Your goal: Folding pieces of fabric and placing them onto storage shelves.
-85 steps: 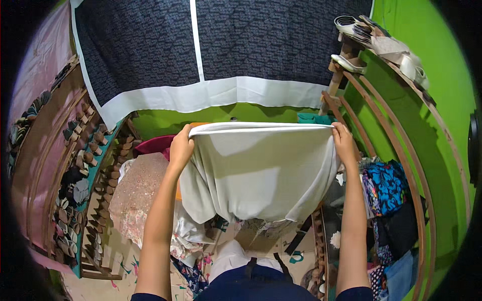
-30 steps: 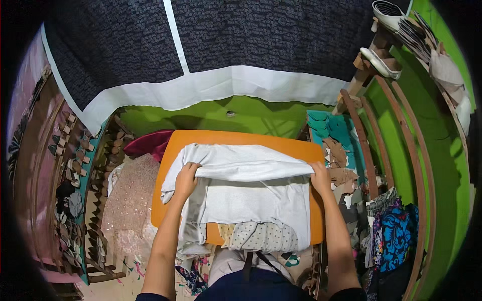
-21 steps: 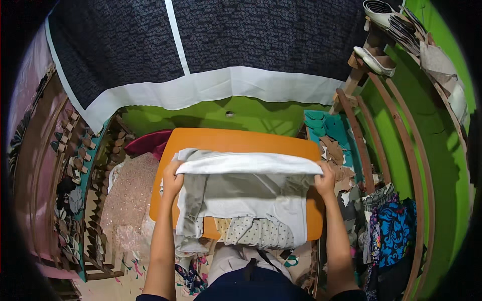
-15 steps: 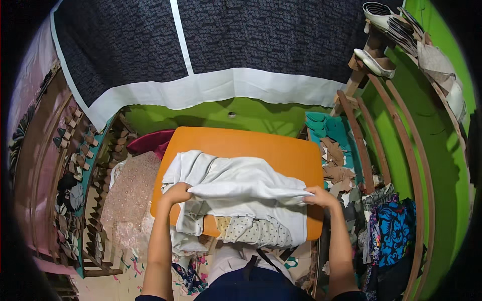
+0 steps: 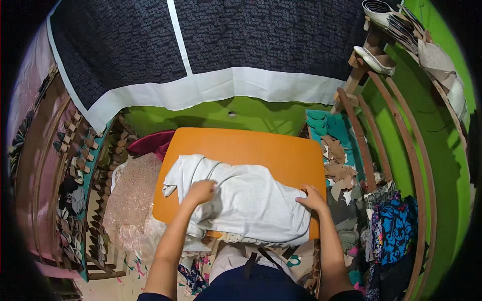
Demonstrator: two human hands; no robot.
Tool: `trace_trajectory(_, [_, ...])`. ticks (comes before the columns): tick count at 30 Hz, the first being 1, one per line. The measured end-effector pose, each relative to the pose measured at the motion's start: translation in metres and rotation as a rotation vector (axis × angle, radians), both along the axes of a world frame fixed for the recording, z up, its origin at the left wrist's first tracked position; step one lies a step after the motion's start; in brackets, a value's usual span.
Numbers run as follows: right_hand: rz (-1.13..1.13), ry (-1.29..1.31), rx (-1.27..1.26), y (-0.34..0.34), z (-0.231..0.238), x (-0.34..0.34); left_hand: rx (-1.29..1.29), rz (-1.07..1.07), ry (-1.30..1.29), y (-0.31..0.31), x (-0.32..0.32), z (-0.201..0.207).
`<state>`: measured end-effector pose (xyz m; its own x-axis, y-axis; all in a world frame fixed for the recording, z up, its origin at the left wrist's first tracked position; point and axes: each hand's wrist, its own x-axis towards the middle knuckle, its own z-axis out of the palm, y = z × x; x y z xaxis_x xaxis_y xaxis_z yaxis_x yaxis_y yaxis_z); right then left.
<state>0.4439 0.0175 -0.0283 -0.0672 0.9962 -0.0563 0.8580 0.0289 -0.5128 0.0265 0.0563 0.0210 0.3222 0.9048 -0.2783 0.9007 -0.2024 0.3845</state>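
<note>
A white cloth garment [image 5: 246, 198] lies spread over the orange tabletop [image 5: 246, 143], reaching down over its near edge. A strip of cream cloth with dark dots [image 5: 238, 238] peeks out beneath the garment's near edge. Over the left half of the cloth is my left hand [image 5: 202, 191]; its fingers are blurred and partly hidden, so its grip is unclear. At the garment's right edge, my right hand [image 5: 312, 197] has its thumb and fingers apart and rests on or just above the fabric.
Shoe racks [image 5: 93, 200] line the left side, beside a sparkly beige cloth [image 5: 131, 198]. On the right stand wooden rails [image 5: 401, 145], a turquoise shelf [image 5: 341, 125] with cut pieces, and a blue-black patterned cloth [image 5: 396, 226]. A dark curtain [image 5: 266, 40] hangs behind the table.
The raised fold of the white garment has come down toward me, covering most of the dotted cloth. My left hand moved right and inward; my right hand let go of the fold.
</note>
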Motion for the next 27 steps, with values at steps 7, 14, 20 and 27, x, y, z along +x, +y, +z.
trace_trajectory(7, [0.087, 0.055, -0.22, 0.013, -0.015, -0.016, 0.597, 0.038, 0.166, 0.053, 0.0, -0.056])
trace_trajectory(14, [-0.135, -0.101, -0.135, 0.044, 0.005, 0.015, 0.479, 0.008, 0.348, 0.081, -0.031, -0.058])
trace_trajectory(20, [-0.226, -0.218, 0.167, 0.117, 0.074, -0.007, 0.811, 0.222, 0.286, 0.13, -0.05, -0.013])
trace_trajectory(27, [-0.277, -0.343, 0.169, 0.143, 0.029, -0.018, 0.641, 0.19, 0.155, 0.132, -0.008, -0.021])
